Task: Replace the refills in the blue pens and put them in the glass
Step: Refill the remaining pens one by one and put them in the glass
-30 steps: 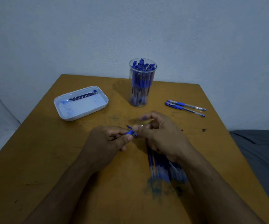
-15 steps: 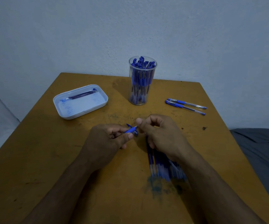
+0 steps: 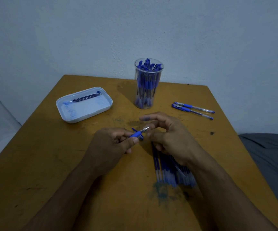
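My left hand (image 3: 111, 144) grips a blue pen (image 3: 137, 133) by its blue grip, metal tip pointing up and right. A blue cap (image 3: 141, 138) shows just beneath it, at my left fingertips. My right hand (image 3: 170, 135) hovers just right of the tip with its fingers spread and loosely bent, holding nothing. The clear glass (image 3: 149, 90) at the back centre of the table is full of blue pens. A heap of blue refills (image 3: 170, 172) lies partly under my right wrist.
A white tray (image 3: 63, 112) at the back left holds a few dark refills (image 3: 84, 98). Two capped blue pens (image 3: 193, 110) lie at the back right. The brown table (image 3: 51, 164) has ink smears near its middle and front. A grey cloth lies off the right edge.
My right hand's fingers, which pinched the pen's tip end, have opened and drawn slightly away. The metal tip now shows. My left hand keeps its hold on the pen.
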